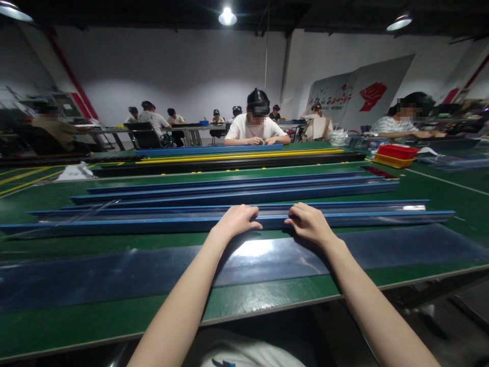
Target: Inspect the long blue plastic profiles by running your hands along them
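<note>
My left hand [237, 220] rests with curled fingers on the near edge of a long blue rail [114, 224] that runs across the green table [95, 300]. My right hand [310, 221] sits just to its right on the same rail, fingers also bent down onto it. The fingertips of both hands press against the rail's top edge. A dark glossy strip [401, 247] lies flat on the table under my forearms. A clear plastic film [382, 209] covers part of the rail behind my hands.
More blue rails [244, 188] lie parallel farther back, then black and yellow rails [237, 158]. Red and yellow trays [396, 154] stand at the back right. A person [256, 127] sits across the table; other people work at tables behind and beside.
</note>
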`<action>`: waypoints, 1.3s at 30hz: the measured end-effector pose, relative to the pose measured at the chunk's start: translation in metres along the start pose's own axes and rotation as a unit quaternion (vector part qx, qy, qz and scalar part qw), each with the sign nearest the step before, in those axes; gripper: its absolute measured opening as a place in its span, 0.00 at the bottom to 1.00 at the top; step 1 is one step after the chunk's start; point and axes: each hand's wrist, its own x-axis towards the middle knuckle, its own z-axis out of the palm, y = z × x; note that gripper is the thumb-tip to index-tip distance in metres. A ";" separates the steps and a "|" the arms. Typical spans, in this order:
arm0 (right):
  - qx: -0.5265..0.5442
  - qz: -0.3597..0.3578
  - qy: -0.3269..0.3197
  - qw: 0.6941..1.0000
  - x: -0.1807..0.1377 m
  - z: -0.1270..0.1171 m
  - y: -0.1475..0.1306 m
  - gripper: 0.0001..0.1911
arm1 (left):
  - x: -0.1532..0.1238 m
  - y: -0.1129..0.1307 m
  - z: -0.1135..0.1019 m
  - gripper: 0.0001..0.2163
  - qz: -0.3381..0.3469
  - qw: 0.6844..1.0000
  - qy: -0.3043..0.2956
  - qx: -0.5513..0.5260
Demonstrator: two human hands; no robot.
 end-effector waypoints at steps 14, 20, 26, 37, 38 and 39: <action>-0.004 0.040 -0.020 0.999 -0.004 -0.002 0.000 0.10 | 0.002 0.002 0.001 0.09 0.001 0.999 -0.011 0.031; -0.028 -0.026 -0.020 0.999 0.006 0.008 -0.018 0.11 | 0.002 0.001 0.002 0.09 0.003 0.999 -0.011 0.036; -0.058 -0.043 -0.006 0.997 0.009 0.014 -0.016 0.08 | 0.001 0.001 0.002 0.10 -0.003 0.999 -0.013 0.039; -0.039 -0.007 -0.018 0.999 0.000 -0.001 -0.003 0.10 | 0.001 0.001 0.001 0.13 0.014 0.999 0.003 0.039; -0.036 0.004 -0.018 0.999 -0.002 -0.003 0.000 0.10 | 0.000 0.000 0.001 0.14 0.014 0.999 0.002 0.039; -0.035 0.015 -0.018 0.999 -0.004 -0.004 0.002 0.10 | 0.000 0.000 0.001 0.14 0.017 0.999 0.003 0.040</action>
